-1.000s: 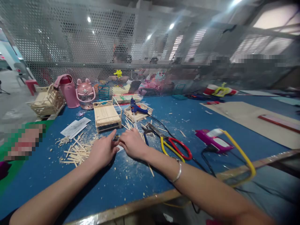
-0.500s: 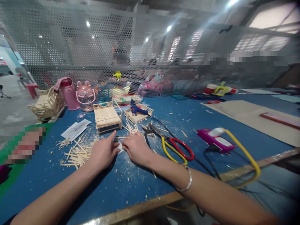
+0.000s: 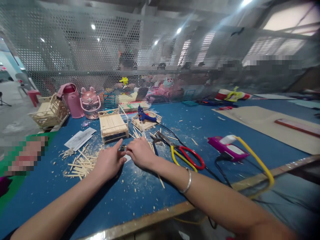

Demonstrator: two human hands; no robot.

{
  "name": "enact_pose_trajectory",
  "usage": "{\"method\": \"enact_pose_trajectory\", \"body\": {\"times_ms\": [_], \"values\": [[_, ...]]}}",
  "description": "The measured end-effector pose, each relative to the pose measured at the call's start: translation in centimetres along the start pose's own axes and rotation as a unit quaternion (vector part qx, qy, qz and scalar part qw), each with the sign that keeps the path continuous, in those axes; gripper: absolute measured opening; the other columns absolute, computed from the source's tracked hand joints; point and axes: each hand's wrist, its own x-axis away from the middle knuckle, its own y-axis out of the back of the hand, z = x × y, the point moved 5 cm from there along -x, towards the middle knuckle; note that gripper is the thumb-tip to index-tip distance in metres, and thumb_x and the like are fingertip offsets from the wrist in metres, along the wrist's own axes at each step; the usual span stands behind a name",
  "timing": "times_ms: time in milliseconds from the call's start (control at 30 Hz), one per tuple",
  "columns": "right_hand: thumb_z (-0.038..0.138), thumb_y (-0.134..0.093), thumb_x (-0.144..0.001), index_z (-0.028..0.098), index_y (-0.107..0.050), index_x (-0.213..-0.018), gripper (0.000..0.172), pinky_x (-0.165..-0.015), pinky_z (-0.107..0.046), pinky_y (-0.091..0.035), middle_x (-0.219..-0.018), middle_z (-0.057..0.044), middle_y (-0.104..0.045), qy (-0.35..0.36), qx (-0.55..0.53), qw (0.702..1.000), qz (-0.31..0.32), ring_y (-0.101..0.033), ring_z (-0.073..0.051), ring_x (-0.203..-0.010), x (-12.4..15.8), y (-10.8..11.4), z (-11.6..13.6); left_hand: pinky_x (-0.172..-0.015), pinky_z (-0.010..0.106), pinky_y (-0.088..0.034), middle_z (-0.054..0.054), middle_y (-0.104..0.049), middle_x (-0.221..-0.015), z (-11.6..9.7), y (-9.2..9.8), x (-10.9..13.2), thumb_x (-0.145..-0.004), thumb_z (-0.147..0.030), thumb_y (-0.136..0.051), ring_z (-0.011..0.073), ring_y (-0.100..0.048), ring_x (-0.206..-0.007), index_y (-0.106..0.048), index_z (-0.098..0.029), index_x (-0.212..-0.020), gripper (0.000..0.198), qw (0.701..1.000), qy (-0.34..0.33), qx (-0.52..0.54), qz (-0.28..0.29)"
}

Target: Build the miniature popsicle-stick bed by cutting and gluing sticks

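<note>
My left hand (image 3: 108,162) rests over the table beside a heap of short wooden sticks (image 3: 81,164), its index finger pointing forward and the other fingers curled in. Close against it, my right hand (image 3: 140,153) has its fingers pinched together. A small dark bit shows between the fingertips; what they hold is mostly hidden. Beneath them lies a small white paper (image 3: 127,158). Just beyond the hands stands a miniature bed of wooden sticks (image 3: 113,125). A blue glue gun (image 3: 146,115) lies on a stick frame (image 3: 138,125) behind my right hand.
Right of my hand lie scissors with red and yellow handles (image 3: 191,156) and pliers (image 3: 156,140). Further right is a purple power strip (image 3: 227,148) with a yellow cable. Pink bottles (image 3: 73,101), paper slips (image 3: 80,138) and another stick model (image 3: 48,110) stand left. Perforated metal (image 3: 100,50) closes the back.
My right hand has shifted left, closer to my left hand, covering the thin stick that showed between them. The left hand stays nearly in place. The view has moved slightly.
</note>
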Motion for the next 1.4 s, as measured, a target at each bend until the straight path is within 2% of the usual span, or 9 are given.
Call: {"method": "enact_pose_trajectory", "body": {"times_ms": [167,433,700,833,933,1067,1167,1300,1400], "values": [[0.019,-0.051,-0.084,0.017,-0.067,-0.073,0.020,-0.069,-0.032,-0.023,-0.078,-0.005,-0.070,0.009,0.013,1.000,0.016,-0.056,-0.018,-0.079,0.6,0.1,0.0,-0.083,0.033,-0.045,0.005,-0.070,-0.105,-0.1,0.1,0.0,-0.077,-0.024,-0.058,0.0236,-0.058,-0.109,-0.031,-0.015,-0.138,0.067,1.000,0.001,0.017,0.002],[0.013,-0.049,-0.080,0.014,-0.065,-0.073,0.017,-0.069,-0.034,-0.025,-0.078,-0.008,-0.069,0.055,0.059,0.997,0.019,-0.056,-0.021,-0.080,0.0,0.4,1.3,-0.083,0.035,-0.044,0.007,-0.070,-0.104,-0.6,0.4,0.1,-0.077,-0.023,-0.059,0.0244,-0.059,-0.108,-0.035,-0.018,-0.136,0.063,1.000,0.008,-0.030,-0.004],[0.014,-0.049,-0.080,0.015,-0.066,-0.074,0.019,-0.071,-0.035,-0.027,-0.080,-0.008,-0.070,0.027,0.062,0.997,0.026,-0.058,-0.021,-0.083,0.2,0.7,0.8,-0.083,0.034,-0.044,0.006,-0.070,-0.104,-0.4,0.3,0.1,-0.077,-0.023,-0.059,0.0232,-0.059,-0.108,-0.035,-0.019,-0.136,0.063,1.000,0.009,-0.013,-0.004],[0.011,-0.052,-0.075,0.015,-0.066,-0.071,0.015,-0.072,-0.035,-0.028,-0.077,-0.008,-0.069,0.032,0.074,0.996,0.047,-0.059,-0.022,-0.080,0.4,0.7,1.1,-0.084,0.034,-0.044,0.006,-0.070,-0.104,-0.4,0.3,0.0,-0.077,-0.023,-0.058,0.0233,-0.058,-0.110,-0.034,-0.017,-0.136,0.064,1.000,-0.001,-0.009,0.004],[0.011,-0.050,-0.076,0.014,-0.066,-0.071,0.017,-0.072,-0.035,-0.029,-0.077,-0.010,-0.069,0.026,0.052,0.998,0.030,-0.059,-0.023,-0.081,0.1,0.7,0.9,-0.086,0.033,-0.043,0.006,-0.069,-0.106,-0.5,0.2,0.0,-0.078,-0.022,-0.057,0.0227,-0.058,-0.109,-0.032,-0.017,-0.137,0.064,1.000,-0.002,-0.012,0.008],[0.015,-0.051,-0.079,0.013,-0.067,-0.072,0.018,-0.071,-0.032,-0.032,-0.079,-0.009,-0.069,-0.022,-0.102,0.994,0.016,-0.059,-0.020,-0.080,-0.9,0.4,-0.6,-0.087,0.034,-0.042,0.006,-0.070,-0.104,-0.5,0.2,0.0,-0.078,-0.025,-0.057,0.0238,-0.059,-0.107,-0.035,-0.019,-0.136,0.062,1.000,0.000,-0.030,0.003],[0.018,-0.047,-0.083,0.014,-0.067,-0.079,0.021,-0.061,-0.023,-0.036,-0.072,-0.002,-0.067,-0.052,-0.245,0.968,0.027,-0.056,-0.012,-0.066,-1.0,0.3,-1.6,-0.087,0.039,-0.040,0.004,-0.071,-0.100,-0.4,0.9,0.1,-0.079,-0.030,-0.059,0.0255,-0.059,-0.101,-0.045,-0.023,-0.130,0.054,0.998,-0.027,-0.047,-0.038],[0.017,-0.050,-0.080,0.013,-0.065,-0.078,0.016,-0.057,-0.020,-0.036,-0.066,0.001,-0.061,-0.075,-0.472,0.878,0.025,-0.050,-0.008,-0.059,-0.6,0.5,-1.8,-0.084,0.037,-0.040,0.002,-0.071,-0.093,-0.2,2.3,0.6,-0.081,-0.030,-0.058,0.0205,-0.059,-0.088,-0.066,-0.026,-0.102,0.023,0.990,-0.079,0.010,-0.118],[0.016,-0.055,-0.077,0.014,-0.064,-0.070,0.012,-0.058,-0.021,-0.036,-0.062,0.003,-0.058,-0.074,-0.533,0.842,0.033,-0.048,-0.008,-0.059,-0.4,0.5,-1.4,-0.077,0.033,-0.041,0.002,-0.070,-0.080,-0.1,2.7,1.1,-0.081,-0.026,-0.057,0.0184,-0.059,-0.079,-0.070,-0.025,-0.086,0.014,0.983,-0.100,0.051,-0.148]]}}
